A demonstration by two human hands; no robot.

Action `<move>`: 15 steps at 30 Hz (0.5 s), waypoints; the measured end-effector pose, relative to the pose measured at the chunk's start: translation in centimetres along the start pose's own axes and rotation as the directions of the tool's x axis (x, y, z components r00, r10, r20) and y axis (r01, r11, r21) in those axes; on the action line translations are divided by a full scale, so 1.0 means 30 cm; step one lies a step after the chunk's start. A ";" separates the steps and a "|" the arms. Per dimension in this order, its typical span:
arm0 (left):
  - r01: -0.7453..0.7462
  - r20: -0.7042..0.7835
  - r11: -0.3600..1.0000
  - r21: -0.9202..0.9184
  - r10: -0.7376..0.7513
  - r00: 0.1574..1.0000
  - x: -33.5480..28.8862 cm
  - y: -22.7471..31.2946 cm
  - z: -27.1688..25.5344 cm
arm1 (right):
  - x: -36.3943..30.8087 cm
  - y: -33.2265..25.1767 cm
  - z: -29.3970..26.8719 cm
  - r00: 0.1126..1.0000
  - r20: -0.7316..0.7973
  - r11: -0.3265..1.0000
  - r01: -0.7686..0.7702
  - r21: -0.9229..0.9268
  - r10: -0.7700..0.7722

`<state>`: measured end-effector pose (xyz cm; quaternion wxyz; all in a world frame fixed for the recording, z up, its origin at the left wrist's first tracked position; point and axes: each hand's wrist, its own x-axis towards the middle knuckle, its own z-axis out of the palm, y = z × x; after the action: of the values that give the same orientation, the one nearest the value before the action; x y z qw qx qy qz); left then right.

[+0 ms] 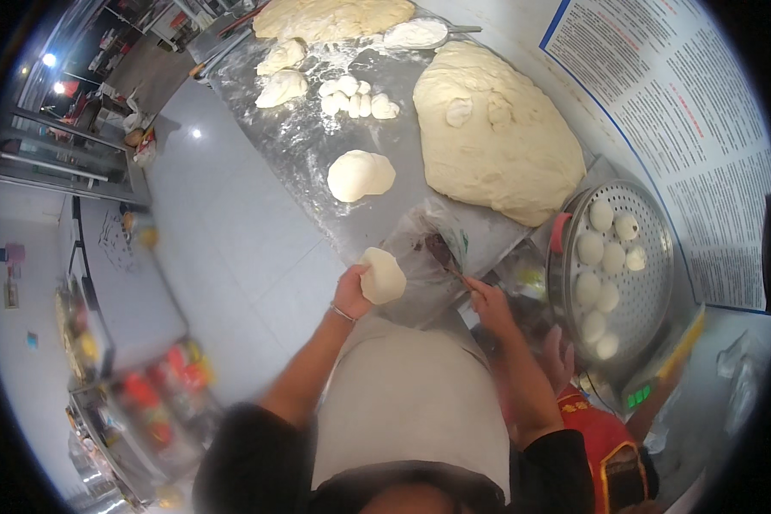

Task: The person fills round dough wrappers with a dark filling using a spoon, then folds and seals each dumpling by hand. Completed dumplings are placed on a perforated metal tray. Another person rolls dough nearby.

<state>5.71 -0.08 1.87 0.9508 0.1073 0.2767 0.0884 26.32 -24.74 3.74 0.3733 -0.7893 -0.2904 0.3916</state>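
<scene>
My left hand [351, 293] pinches a thin, pale dough round [385, 276] by its left edge, in front of my apron. In my right hand [490, 306] is the handle of a slim spatula [461, 276]. The spatula's far end dips into dark brown filling [438, 248] inside a clear plastic bag [411, 230] at the table's near edge. Beyond the bag, more flattened dough [360, 176] lies on the metal table [351, 227]. Several small dough pieces [357, 101] sit farther back.
A large dough slab [497, 137] covers the table's right side. More dough [334, 19] and a scoop of flour [415, 34] are at the back. To the right stands a round perforated steamer tray [647, 295] with several white buns [589, 248]. Another person's hand [560, 360] is beside my right forearm.
</scene>
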 end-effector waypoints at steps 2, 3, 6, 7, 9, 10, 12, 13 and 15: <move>-0.019 -0.066 1.000 -0.002 0.019 0.998 0.008 -0.049 0.010 | -0.008 0.006 0.010 1.000 -0.014 1.000 0.002 0.024 -0.002; -0.014 -0.083 0.999 0.030 0.016 0.996 0.009 -0.064 0.031 | -0.010 -0.002 0.014 1.000 -0.015 0.999 -0.023 0.037 0.023; 0.023 -0.083 0.997 0.069 -0.017 0.996 0.029 -0.080 0.070 | -0.013 0.019 0.037 0.997 -0.079 0.999 0.028 0.029 -0.025; 0.038 -0.075 0.997 0.072 -0.032 0.997 0.033 -0.079 0.074 | -0.015 0.032 0.048 0.992 -0.109 0.998 0.065 0.016 -0.063; 0.009 -0.110 0.975 0.222 0.015 0.994 0.035 -0.077 0.061 | -0.026 0.040 0.073 0.972 -0.190 0.988 0.123 -0.088 -0.138; -0.004 -0.124 0.955 0.296 0.042 0.991 0.036 -0.072 0.050 | -0.028 0.036 0.082 0.957 -0.228 0.979 0.150 -0.141 -0.179; 0.000 -0.214 0.935 0.356 0.081 0.973 0.008 -0.044 0.000 | -0.026 0.020 0.082 0.974 -0.176 0.973 0.108 -0.206 -0.145; 0.010 -0.254 0.922 0.388 0.097 0.962 -0.010 -0.024 -0.024 | -0.027 0.013 0.081 0.980 -0.158 0.968 0.083 -0.238 -0.123; -0.063 -0.270 0.928 0.368 0.171 0.947 -0.067 0.011 -0.073 | -0.034 0.014 0.090 0.964 -0.196 0.960 0.124 -0.253 -0.177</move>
<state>2.82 0.11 1.16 0.8561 0.2792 0.4210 0.1093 23.59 -24.76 2.69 0.3342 -0.8418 -0.3523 0.2357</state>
